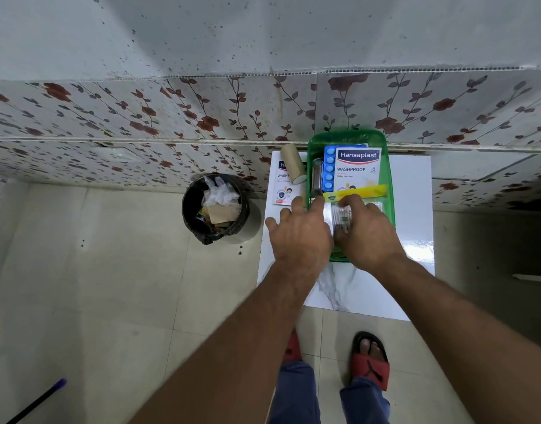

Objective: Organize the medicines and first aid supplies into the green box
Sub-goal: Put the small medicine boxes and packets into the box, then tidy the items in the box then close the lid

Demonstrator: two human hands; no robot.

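Observation:
The green box (390, 179) stands on a small white marble-look table (348, 289) against the wall. Inside it lie a Hansaplast plaster pack (357, 169), a blue pill strip (329, 169), a small clear vial (317, 179) and a yellow strip packet (357, 191). My right hand (367, 234) is over the box's near end, fingers closed on a clear blister pack (342, 218). My left hand (299, 234) is spread at the box's left rim, one finger touching the pack. Left of the box, a brown bandage roll (293, 163) lies on a second Hansaplast pack (283, 188).
A black waste bin (215, 209) full of wrappers stands on the floor left of the table. The floral-tiled wall rises right behind the table. My feet in red sandals (370, 362) are at the table's near edge. A dark stick (36, 402) lies at the lower left.

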